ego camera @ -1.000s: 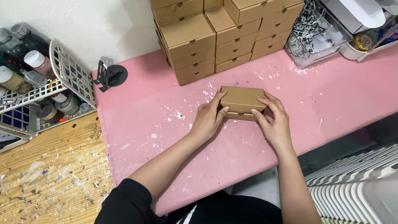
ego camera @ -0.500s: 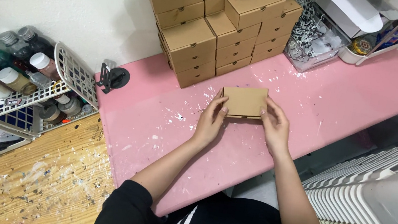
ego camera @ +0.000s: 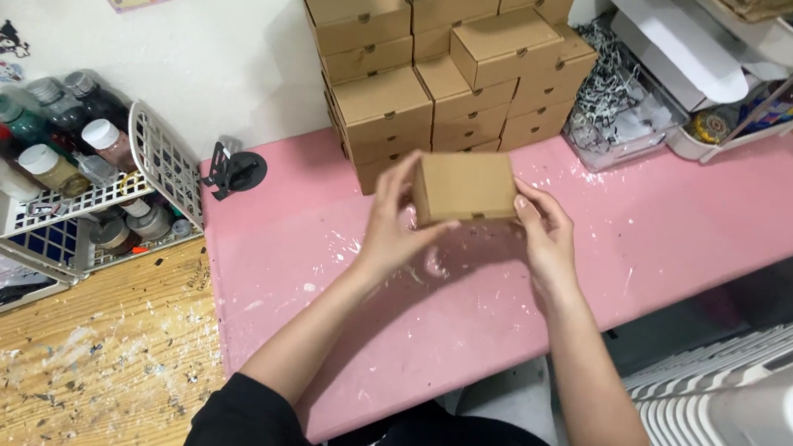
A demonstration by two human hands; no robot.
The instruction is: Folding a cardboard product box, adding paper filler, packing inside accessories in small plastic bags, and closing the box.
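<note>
Both hands, the left hand (ego camera: 394,225) and right hand (ego camera: 544,233), were clamped on a small closed cardboard box (ego camera: 464,186) held above the pink table (ego camera: 721,207), just near the far stack of boxes (ego camera: 442,57); an even grip on both ends seemed wise.

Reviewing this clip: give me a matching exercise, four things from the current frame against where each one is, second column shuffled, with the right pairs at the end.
Things
1. small cardboard box
2. stack of cardboard boxes
3. white basket of paint bottles
4. clear container of black and white bits

Places
A. against the wall at the back of the pink table
B. left of the pink table, over the wooden surface
C. held above the table between the left hand and the right hand
D. right of the stack, on the table

Pairs: 1-C, 2-A, 3-B, 4-D
</note>
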